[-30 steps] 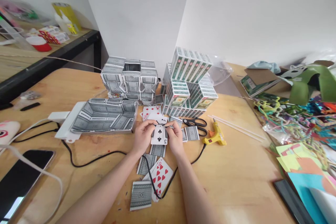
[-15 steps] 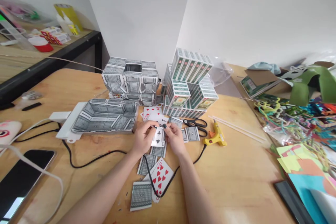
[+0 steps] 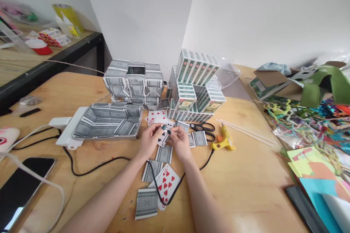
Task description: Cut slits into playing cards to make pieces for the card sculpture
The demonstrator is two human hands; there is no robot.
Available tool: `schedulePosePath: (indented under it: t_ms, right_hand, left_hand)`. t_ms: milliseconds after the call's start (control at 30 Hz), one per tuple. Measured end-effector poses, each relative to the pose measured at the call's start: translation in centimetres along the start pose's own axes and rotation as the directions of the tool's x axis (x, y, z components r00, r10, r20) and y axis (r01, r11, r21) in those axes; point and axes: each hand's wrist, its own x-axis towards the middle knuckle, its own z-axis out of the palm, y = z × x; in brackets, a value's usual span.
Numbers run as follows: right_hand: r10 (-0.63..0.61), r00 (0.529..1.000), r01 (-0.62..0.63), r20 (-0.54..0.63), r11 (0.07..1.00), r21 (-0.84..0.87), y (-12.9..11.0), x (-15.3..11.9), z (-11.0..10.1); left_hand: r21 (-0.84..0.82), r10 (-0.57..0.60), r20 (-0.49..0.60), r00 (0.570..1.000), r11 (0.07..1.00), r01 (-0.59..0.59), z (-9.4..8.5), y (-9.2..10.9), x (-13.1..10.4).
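Between both hands is a playing card with black clubs, its face turned up. My left hand pinches its left and upper edge. My right hand grips the upper right edge, thumb on the card. The fingertips nearly meet and cover the card's top. Beneath and around the hands lie more playing cards: a back-up card, a nine of hearts with a black cable across it, and a folded card nearest me. Black-handled scissors and a yellow glue gun lie to the right.
An open tray made of cards stands left of my hands, with a larger card-covered box behind. Stacked card packs rise at the back. A phone lies front left; coloured paper and craft scraps are at right.
The clubs card has tilted and been drawn up between my fingers, so less of its face shows. My right hand has shifted slightly left. The view has moved a little.
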Motion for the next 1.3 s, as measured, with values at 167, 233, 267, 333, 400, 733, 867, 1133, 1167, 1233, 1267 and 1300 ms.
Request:
schedulePosePath:
  t_ms: [167, 233, 267, 333, 400, 733, 867, 1133, 1167, 1233, 1267, 1300]
  right_hand:
    - [-0.012, 0.999, 0.012, 0.033, 1.0, -0.001, 0.3, 0.1, -0.1]
    - [0.006, 0.999, -0.006, 0.036, 1.0, 0.001, 0.3, 0.1, -0.1]
    - [0.018, 0.999, -0.018, 0.036, 1.0, 0.001, 0.2, 0.1, -0.1]
    - [0.038, 0.999, -0.037, 0.038, 0.999, -0.009, -0.1, 0.0, 0.0]
    - [0.043, 0.998, -0.041, 0.042, 0.998, -0.045, -0.3, -0.1, 0.1]
    - [-0.017, 0.999, 0.028, 0.048, 0.968, -0.249, -0.9, -0.7, 0.5]
    - [-0.013, 0.998, 0.03, 0.066, 0.963, -0.267, -1.1, -0.8, 0.5]
    - [0.019, 0.996, 0.002, 0.081, 0.966, -0.257, -0.6, -0.6, 0.2]
    - [0.023, 0.996, 0.0, 0.087, 0.967, -0.253, -0.6, -0.5, 0.2]
    - [0.03, 0.994, -0.003, 0.11, 0.972, -0.236, -0.6, -0.5, 0.2]
    - [0.035, 0.992, -0.006, 0.123, 0.974, -0.226, -0.6, -0.5, 0.2]
    - [0.042, 0.99, -0.012, 0.136, 0.976, -0.217, -0.7, -0.6, 0.3]
  left_hand:
    - [0.152, 0.015, -0.051, 0.999, 0.988, -0.007, 0.3, -0.3, 0.0]
    - [0.164, 0.029, -0.056, 0.998, 0.986, -0.02, 0.2, -0.3, 0.0]
    - [0.169, 0.038, -0.057, 0.998, 0.985, -0.027, 0.2, -0.4, 0.0]
    - [0.192, 0.059, -0.055, 0.997, 0.98, -0.047, 0.1, -0.5, -0.1]
    - [0.237, 0.089, -0.046, 0.995, 0.969, -0.076, 0.1, -0.6, -0.2]
    - [0.45, 0.265, 0.011, 0.964, 0.86, -0.241, 0.1, -0.8, -0.7]
    - [0.438, 0.227, -0.005, 0.974, 0.876, -0.202, 0.2, -1.0, -0.7]
    - [0.399, 0.19, -0.04, 0.981, 0.903, -0.159, -0.1, -0.8, -0.4]
    - [0.398, 0.183, -0.047, 0.982, 0.905, -0.15, -0.1, -0.8, -0.3]
    - [0.387, 0.162, -0.058, 0.985, 0.913, -0.127, -0.2, -0.8, -0.2]
    - [0.376, 0.151, -0.063, 0.987, 0.919, -0.116, -0.2, -0.9, -0.1]
    - [0.362, 0.141, -0.067, 0.988, 0.926, -0.108, -0.3, -0.9, 0.0]
